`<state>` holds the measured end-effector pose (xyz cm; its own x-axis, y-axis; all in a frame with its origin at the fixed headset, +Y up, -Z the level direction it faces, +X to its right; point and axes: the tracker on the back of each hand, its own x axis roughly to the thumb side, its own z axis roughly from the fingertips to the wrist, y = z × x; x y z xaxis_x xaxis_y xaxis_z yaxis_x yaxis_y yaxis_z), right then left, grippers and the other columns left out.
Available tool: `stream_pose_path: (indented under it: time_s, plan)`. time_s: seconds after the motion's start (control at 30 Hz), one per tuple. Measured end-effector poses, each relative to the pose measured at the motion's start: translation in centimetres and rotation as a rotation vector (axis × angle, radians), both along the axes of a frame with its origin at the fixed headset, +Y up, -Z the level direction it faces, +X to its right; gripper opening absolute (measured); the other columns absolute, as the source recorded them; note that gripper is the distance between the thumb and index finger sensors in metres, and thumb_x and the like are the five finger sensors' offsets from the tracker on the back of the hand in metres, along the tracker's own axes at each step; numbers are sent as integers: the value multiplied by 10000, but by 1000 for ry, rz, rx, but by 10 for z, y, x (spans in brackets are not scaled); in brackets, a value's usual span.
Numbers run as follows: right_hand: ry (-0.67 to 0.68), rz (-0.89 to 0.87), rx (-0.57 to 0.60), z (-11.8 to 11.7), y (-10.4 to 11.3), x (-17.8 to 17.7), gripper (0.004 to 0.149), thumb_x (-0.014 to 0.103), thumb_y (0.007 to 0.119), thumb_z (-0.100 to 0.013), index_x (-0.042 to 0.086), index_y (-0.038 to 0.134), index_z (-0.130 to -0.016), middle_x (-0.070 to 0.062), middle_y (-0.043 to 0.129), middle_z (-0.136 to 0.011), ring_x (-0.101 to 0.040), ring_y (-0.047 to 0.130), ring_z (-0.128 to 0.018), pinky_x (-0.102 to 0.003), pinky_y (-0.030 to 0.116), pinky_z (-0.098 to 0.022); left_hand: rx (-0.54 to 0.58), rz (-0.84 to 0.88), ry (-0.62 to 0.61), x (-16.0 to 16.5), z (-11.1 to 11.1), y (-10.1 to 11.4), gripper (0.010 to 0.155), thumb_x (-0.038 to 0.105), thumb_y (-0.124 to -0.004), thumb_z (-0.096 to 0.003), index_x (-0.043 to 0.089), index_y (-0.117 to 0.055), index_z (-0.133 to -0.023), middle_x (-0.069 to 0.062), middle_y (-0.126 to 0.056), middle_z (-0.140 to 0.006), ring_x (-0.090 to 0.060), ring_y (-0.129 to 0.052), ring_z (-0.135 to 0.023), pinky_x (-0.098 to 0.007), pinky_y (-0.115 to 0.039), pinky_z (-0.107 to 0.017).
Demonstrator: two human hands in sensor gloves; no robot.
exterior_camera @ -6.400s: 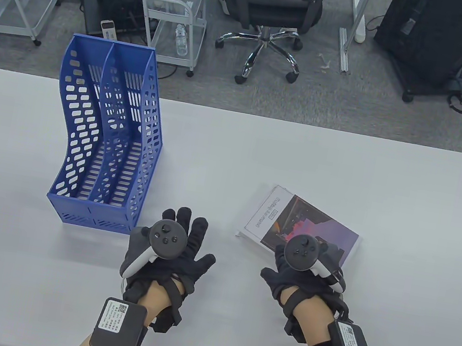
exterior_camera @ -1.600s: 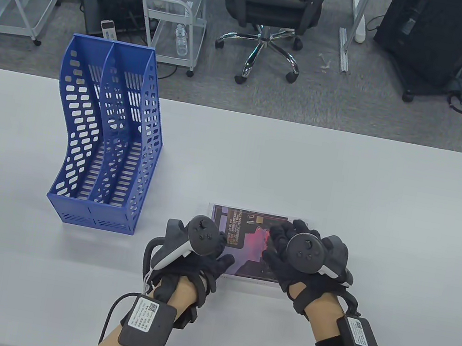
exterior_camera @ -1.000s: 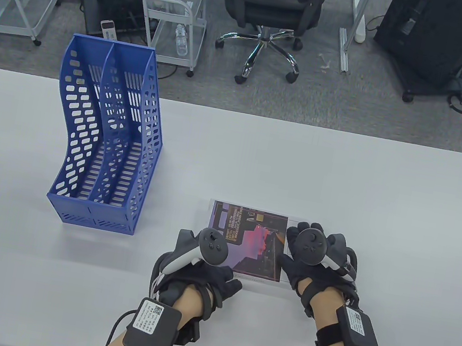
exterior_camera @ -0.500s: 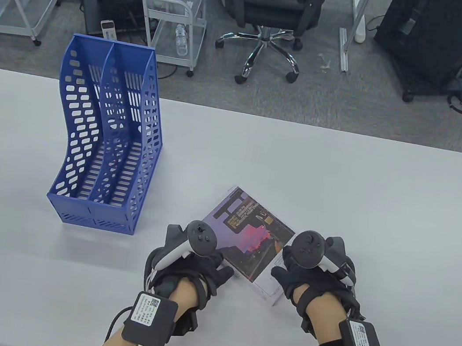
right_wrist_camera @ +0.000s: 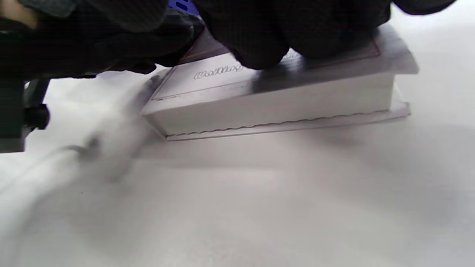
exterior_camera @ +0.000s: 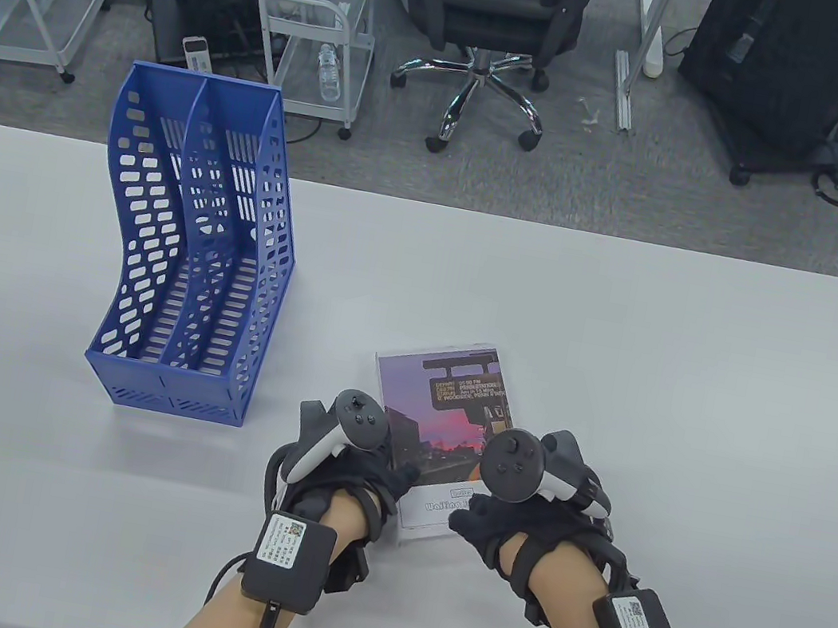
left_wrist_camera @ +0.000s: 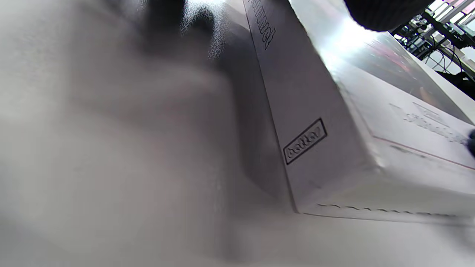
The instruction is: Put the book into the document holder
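The book (exterior_camera: 443,407), with a purple dusk photo on its cover, lies flat on the white table (exterior_camera: 627,326), spine to the left, to the right of the blue two-slot document holder (exterior_camera: 187,249). My left hand (exterior_camera: 378,477) holds the book's near left edge at the spine (left_wrist_camera: 304,92), one fingertip (left_wrist_camera: 386,11) on the cover. My right hand (exterior_camera: 488,517) presses its curled fingers (right_wrist_camera: 259,40) on the cover's near right part. The right wrist view shows the book's page edge (right_wrist_camera: 274,104) and my left hand (right_wrist_camera: 92,44) beside it. The holder's slots look empty.
The holder stands at the table's left, open side towards me. Past the table's far edge are an office chair (exterior_camera: 489,10), white carts (exterior_camera: 310,11) and black computer cases (exterior_camera: 779,62) on the floor.
Both hands have turned the book clockwise on the table, from landscape to portrait, and slid it a little left. The right hand moved left with it. The holder has not moved.
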<state>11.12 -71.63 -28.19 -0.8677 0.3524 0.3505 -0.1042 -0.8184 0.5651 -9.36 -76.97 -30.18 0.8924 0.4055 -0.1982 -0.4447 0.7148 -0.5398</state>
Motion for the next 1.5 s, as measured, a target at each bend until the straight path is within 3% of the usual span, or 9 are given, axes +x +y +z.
stream_pose_path:
  time_s: [0.33,0.5,0.7,0.83,0.97,1.07,1.17,1.33,1.5]
  plan:
    - [-16,-74,64,-1,7,1,677,513,670,-470,-59,758,-820,-369,809,-834,-601,680,-822,-733,597,-519,30,4,46,-6,-4,1,793,671,-624,-421,314,-349,-1074,12,-344,-1173,-316,-341,-1126,-607,-318,-757]
    - [-94,-92,198,-7,4,8,731,520,672,-466,-4,498,-945,-331,511,-1002,-640,535,-874,-748,522,-553,-10,77,60,-16,7,6,768,675,-620,-423,291,-460,-1068,-10,-465,-1159,-313,-408,-1120,-605,-370,-753]
    - [-194,-145,-30,-16,-32,19,791,511,675,-468,-29,349,-945,-316,271,-999,-659,292,-852,-759,444,-559,-63,203,71,-12,11,0,784,679,-614,-423,259,-462,-1067,-24,-370,-1164,-309,-258,-1120,-604,-278,-752]
    - [-236,-218,-46,-18,-31,19,808,513,675,-468,-64,350,-931,-359,257,-964,-668,233,-830,-771,400,-555,-77,269,86,-8,12,-5,833,693,-605,-416,218,-397,-1067,-42,-287,-1160,-317,-164,-1108,-598,-189,-736]
    - [-267,-288,-84,-20,-33,22,826,534,659,-468,-66,327,-927,-357,222,-950,-657,193,-820,-776,392,-550,-98,491,170,-12,14,-4,861,692,-607,-415,187,-356,-1066,-68,-279,-1155,-325,-146,-1100,-581,-149,-723]
    - [-316,-430,-154,-23,-35,30,829,543,650,-471,-51,309,-937,-345,198,-957,-650,175,-827,-770,385,-562,-53,663,226,-16,16,8,858,686,-618,-420,204,-323,-1066,-79,-279,-1148,-383,-317,-1112,-613,-257,-737]
    - [-349,-537,-208,-25,-36,38,829,561,633,-471,-38,309,-943,-330,201,-965,-643,197,-844,-761,405,-573,80,615,159,-17,16,31,803,677,-617,-426,256,-381,-1068,-52,-391,-1154,-364,-555,-1087,-605,-371,-747]
    - [-393,-665,-265,-30,-40,52,812,573,621,-471,-28,356,-947,-330,259,-976,-642,276,-865,-750,454,-580,179,631,122,-12,20,49,732,664,-618,-431,334,-463,-1066,-32,-557,-1113,-310,-733,-1000,-590,-448,-743]
    - [-492,-907,-460,-30,-53,62,803,575,615,-479,-30,377,-951,-344,307,-981,-652,343,-871,-731,494,-585,265,677,25,-4,19,57,671,659,-618,-432,441,-505,-1056,-3,-700,-1042,-274,-854,-892,-573,-533,-725]
